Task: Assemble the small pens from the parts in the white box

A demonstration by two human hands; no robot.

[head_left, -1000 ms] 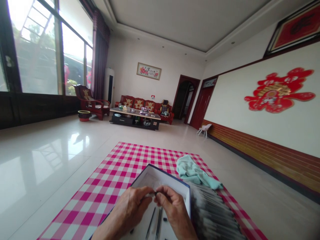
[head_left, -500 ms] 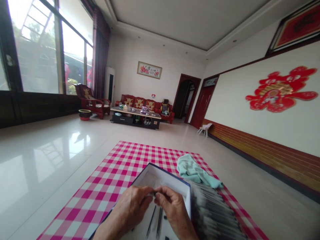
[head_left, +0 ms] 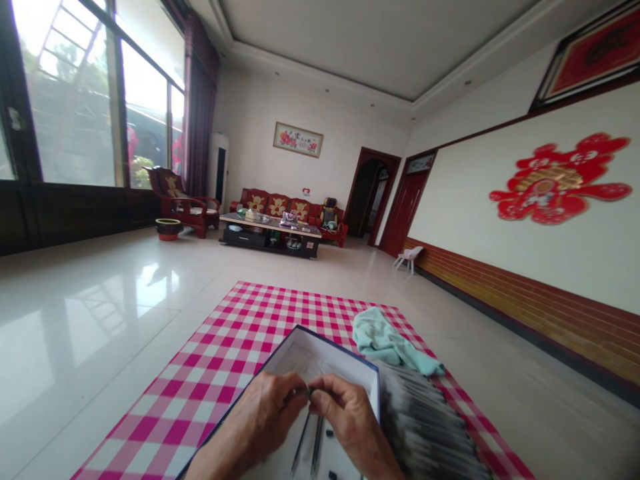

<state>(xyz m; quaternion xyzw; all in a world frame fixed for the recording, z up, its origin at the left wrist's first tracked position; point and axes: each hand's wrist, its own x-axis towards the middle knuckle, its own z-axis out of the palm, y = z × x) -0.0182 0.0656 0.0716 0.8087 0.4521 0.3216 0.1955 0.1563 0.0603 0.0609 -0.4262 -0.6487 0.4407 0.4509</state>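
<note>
We see the left hand [head_left: 265, 417] and right hand [head_left: 350, 420] close together at the bottom of the view, both forearms cut off by the frame. Both hands are pinched in on a small dark piece [head_left: 305, 393] between the fingertips; the fingers hide most of it, so we can't tell what it is. It is held above an open box [head_left: 320, 353] with a dark blue edge and a white inside. In the box, below the hands, lie two thin dark pens [head_left: 316, 443] and a few small black bits [head_left: 329, 433], partly cut off by the frame edge or hidden by the hands. Just right of the box is a grey-and-black striped stack [head_left: 425, 427], too blurred to make out. A teal towel [head_left: 390, 345] lies beyond it, on a pink checked cloth [head_left: 210, 360] spread on the tile floor [head_left: 100, 333]. Farther off stand a low table [head_left: 270, 233] with small items we can't make out, a red sofa [head_left: 280, 207], a red armchair [head_left: 180, 210] by the windows [head_left: 75, 100], and a small white chair [head_left: 409, 259] by a red door [head_left: 405, 203].
</note>
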